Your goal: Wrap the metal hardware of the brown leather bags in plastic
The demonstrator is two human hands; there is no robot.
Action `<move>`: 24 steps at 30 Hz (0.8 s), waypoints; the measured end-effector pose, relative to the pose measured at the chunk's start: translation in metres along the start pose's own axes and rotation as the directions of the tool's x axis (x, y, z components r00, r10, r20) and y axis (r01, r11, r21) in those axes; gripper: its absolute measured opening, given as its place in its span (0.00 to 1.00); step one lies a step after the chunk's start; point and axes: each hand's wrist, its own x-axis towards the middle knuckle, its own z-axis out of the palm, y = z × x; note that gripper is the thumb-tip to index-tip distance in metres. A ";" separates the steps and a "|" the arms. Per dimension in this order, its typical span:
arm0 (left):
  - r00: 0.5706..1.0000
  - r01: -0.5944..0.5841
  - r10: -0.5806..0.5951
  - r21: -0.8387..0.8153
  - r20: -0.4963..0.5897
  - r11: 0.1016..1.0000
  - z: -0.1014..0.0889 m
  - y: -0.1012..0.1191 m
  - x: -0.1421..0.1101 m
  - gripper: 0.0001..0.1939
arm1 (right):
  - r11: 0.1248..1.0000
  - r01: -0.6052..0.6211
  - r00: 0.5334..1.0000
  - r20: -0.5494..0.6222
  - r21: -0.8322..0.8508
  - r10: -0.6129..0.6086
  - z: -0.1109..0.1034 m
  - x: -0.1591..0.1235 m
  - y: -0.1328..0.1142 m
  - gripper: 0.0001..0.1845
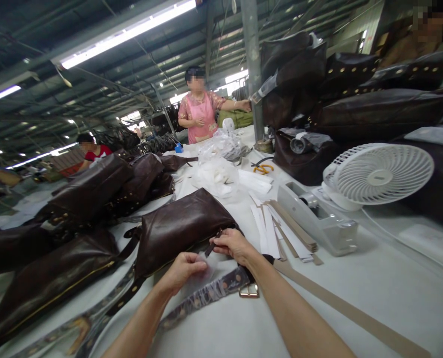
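Note:
A dark brown leather bag point(184, 226) lies on the white table just beyond my hands. My right hand point(233, 244) pinches a small dark leather pull tab point(214, 242) at the bag's near right corner. Close beside it, my left hand point(186, 271) is closed, thumb against fingers, on a small piece of clear plastic film point(207, 271) by the tab's lower end. Below both hands runs a riveted leather strap point(206, 294) wrapped in clear film, with a metal buckle point(249, 291) at its right end.
More brown bags point(68, 268) are piled at left, others point(299, 84) at back right. Paper and card strips point(281, 231), a tape dispenser point(320, 219), a white fan point(382, 174) and orange-handled scissors point(262, 169) lie right. A person in a pink apron point(202, 117) stands across the table.

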 end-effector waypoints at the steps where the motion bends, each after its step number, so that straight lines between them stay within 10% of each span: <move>1: 1.000 0.007 -0.007 -0.005 -0.006 1.000 -0.001 -0.001 0.001 0.15 | 1.000 0.001 1.000 0.002 0.005 -0.001 0.000 0.001 0.001 0.09; 24: 0.999 0.050 -0.050 -0.037 0.005 0.998 -0.001 0.000 -0.005 0.16 | 0.999 0.008 1.000 0.014 0.045 -0.009 -0.003 0.006 0.005 0.08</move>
